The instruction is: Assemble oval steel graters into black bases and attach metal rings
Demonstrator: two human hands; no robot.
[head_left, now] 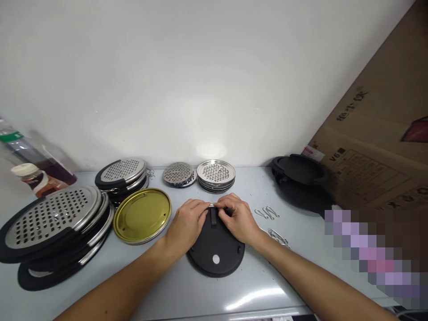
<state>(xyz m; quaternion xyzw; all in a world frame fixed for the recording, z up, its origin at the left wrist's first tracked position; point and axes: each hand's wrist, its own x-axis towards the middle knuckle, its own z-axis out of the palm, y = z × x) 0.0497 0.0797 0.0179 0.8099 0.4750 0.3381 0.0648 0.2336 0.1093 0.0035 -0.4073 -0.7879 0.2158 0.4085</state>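
A round black plate (220,256) with a white dot and a short strap-like bar lies on the table in front of me. My left hand (191,220) is closed at its far left edge, thumb and fingers pinching. From the right, my right hand (236,218) pinches at the same far edge. Between the fingertips shows a small shiny metal wire piece (211,205), mostly hidden by the fingers. Similar bent wire clips (267,212) lie right of my right hand, with more wire clips (279,238) beside my right forearm.
Left are a gold-coloured lid (143,216) and stacked black-rimmed graters (50,218), with another grater stack (122,171) and bottles (28,171) behind. Along the wall sit perforated metal discs (178,174) and grater plates (216,174). Right are black round parts (299,171) and a cardboard box (384,147).
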